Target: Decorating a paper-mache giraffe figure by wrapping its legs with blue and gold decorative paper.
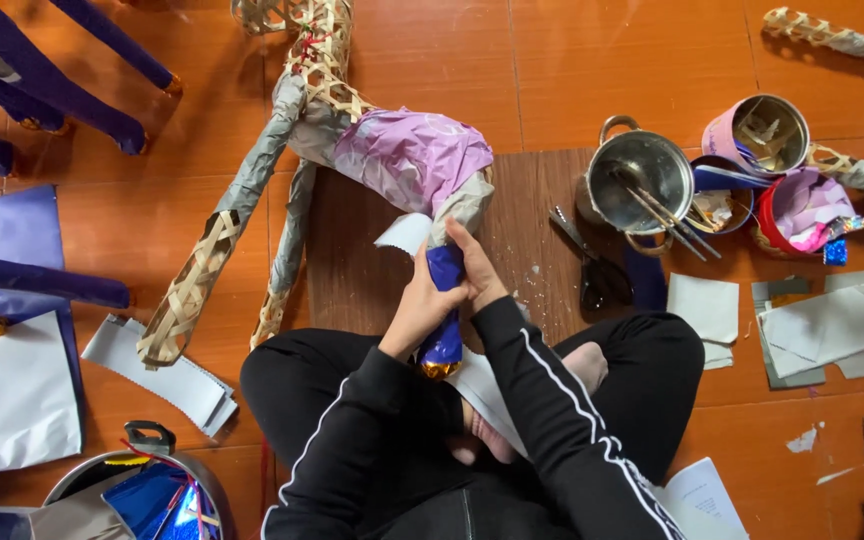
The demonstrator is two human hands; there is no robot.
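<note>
Blue-violet foil paper wraps one leg (443, 310) of a woven bamboo animal frame (322, 120) at the centre of the frame; the left hand (422, 300) has its fingers closed around this leg from the left, and the right hand (474, 270) has its fingers curled on it from the right, both pressing the paper. The frame's body carries one patch of pink paper (412, 155); two more legs, grey-papered with bare weave at the ends, slant to the lower left. At the right stand one steel pot (642, 180) holding two or three thin sticks, one open tin can (757, 135), and two smaller bowls, one dark (720, 195), one red (792, 215) stuffed with pink paper; one pair of black scissors (592, 265) lies just left of the pot. Several grey paper squares (822, 325) lie at the right edge; several long violet-wrapped pieces (42, 75) fill the upper left. All rests on an orange tiled floor (632, 70), with one brown board (532, 240) under the work.
</note>
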